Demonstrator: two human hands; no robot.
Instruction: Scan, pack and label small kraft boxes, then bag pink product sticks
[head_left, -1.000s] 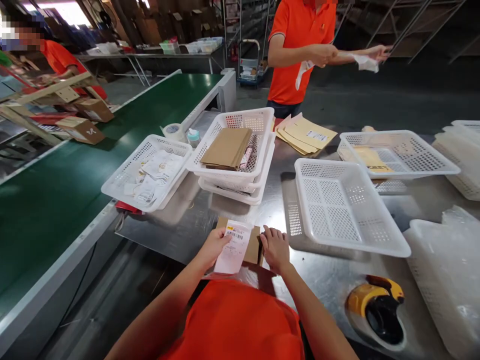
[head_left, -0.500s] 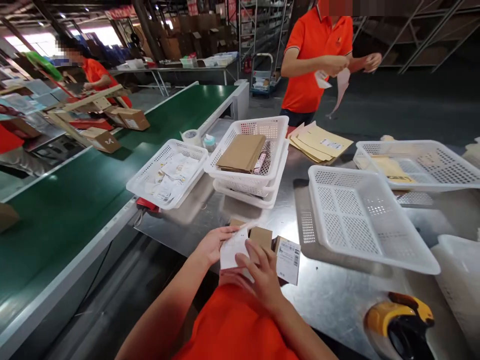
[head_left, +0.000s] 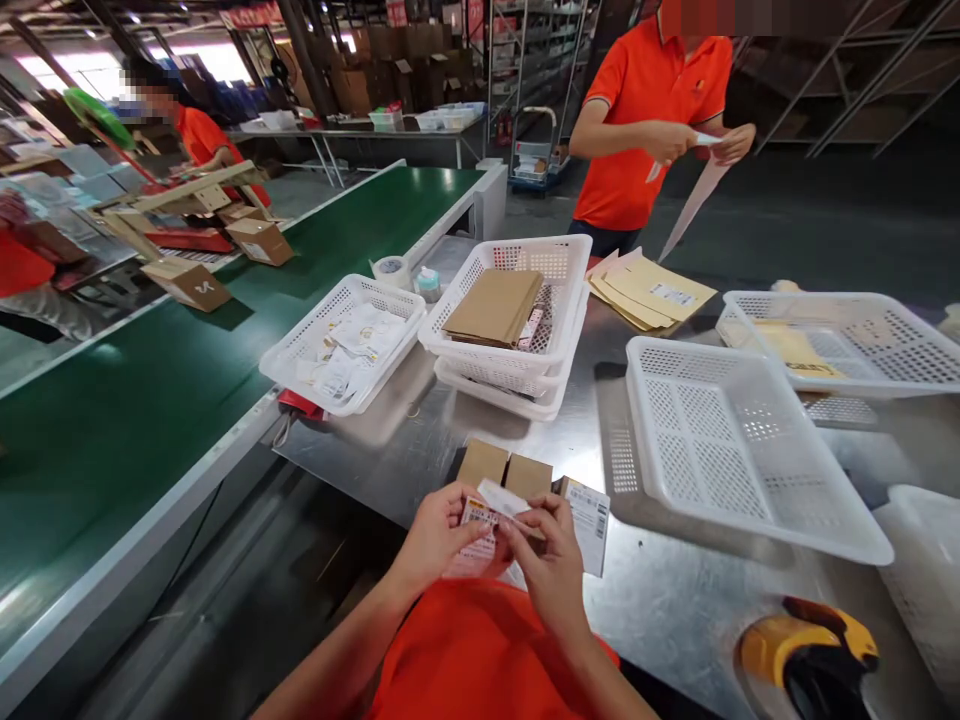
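The white, rectangular printed paper label (head_left: 477,536) was in front of my orange shirt (head_left: 487,650), over the near edge of the shiny metal bench (head_left: 652,590). Its face carried dark lines of print and a small yellow patch near the top left corner. A pale, thin strip (head_left: 504,498) slanted across its upper part towards my right; whether this was the label's own folded edge or a separate backing, I could not tell.

My left hand (head_left: 437,535) was closed on the label's left side, thumb on the printed face and fingers curled at the edge. My right hand (head_left: 551,555) was drawn into a pinch, thumb and fingertips gripping the strip's right end, close beside my left thumb.

Just beyond my fingers sat two small brown cardboard boxes (head_left: 529,476), side by side, and at their right a cardboard box with a white barcoded label on it (head_left: 589,522). Farther right on the bench stood a white perforated plastic basket (head_left: 697,420).
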